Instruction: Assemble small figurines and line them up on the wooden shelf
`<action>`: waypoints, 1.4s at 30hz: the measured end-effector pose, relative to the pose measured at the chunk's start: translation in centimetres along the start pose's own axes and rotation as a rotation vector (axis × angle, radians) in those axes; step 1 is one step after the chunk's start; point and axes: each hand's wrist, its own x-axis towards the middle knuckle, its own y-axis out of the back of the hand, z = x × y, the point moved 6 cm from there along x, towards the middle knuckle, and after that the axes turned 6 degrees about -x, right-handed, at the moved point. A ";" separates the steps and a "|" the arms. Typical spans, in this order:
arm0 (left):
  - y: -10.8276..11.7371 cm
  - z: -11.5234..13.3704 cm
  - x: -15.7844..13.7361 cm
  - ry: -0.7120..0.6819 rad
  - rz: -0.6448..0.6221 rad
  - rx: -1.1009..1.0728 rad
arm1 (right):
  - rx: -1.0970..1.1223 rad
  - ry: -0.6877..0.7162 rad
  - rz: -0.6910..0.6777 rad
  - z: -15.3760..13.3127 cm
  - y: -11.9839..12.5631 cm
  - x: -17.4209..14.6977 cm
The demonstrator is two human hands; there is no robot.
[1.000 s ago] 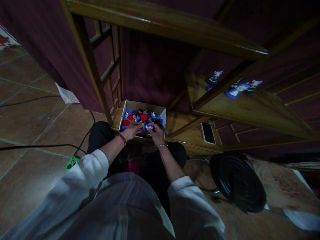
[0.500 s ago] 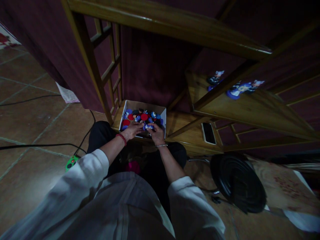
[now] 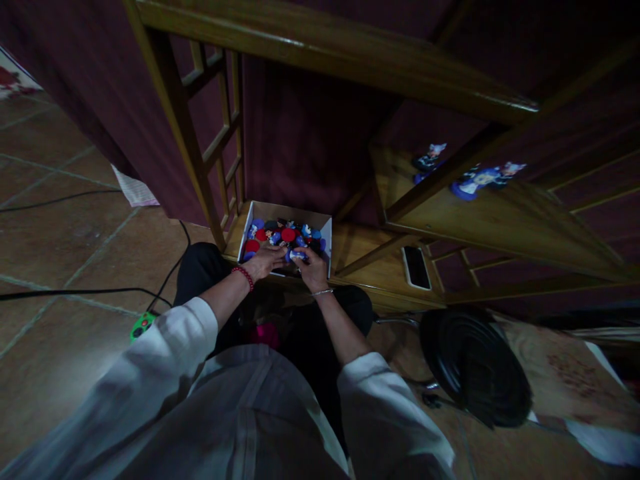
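Figurine (image 3: pixel 299 255) sits pinched in the right hand (image 3: pixel 313 269) near the front edge of the box (image 3: pixel 315 217); left hand's (image 3: pixel 267 261) hold, cannot tell.

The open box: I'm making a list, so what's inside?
Small figurines, red round pieces and blue pieces; the left hand and right hand hide whatever lies beneath them.

Left hand (image 3: pixel 264 262) and right hand (image 3: pixel 314 271) close together, fingers (image 3: pixel 278 253) bent, forearms (image 3: pixel 227 298) converging
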 end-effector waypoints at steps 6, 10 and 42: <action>0.5 -0.4 0.3 0.042 0.090 0.071 | -0.133 0.083 -0.062 -0.6 -1.1 0.3; 0.2 -0.4 0.4 0.119 0.116 0.044 | -0.211 0.105 -0.100 -1.0 -1.4 0.7; 0.0 -0.3 0.4 0.209 0.283 -0.006 | -0.664 0.190 -0.300 -3.0 -2.3 1.1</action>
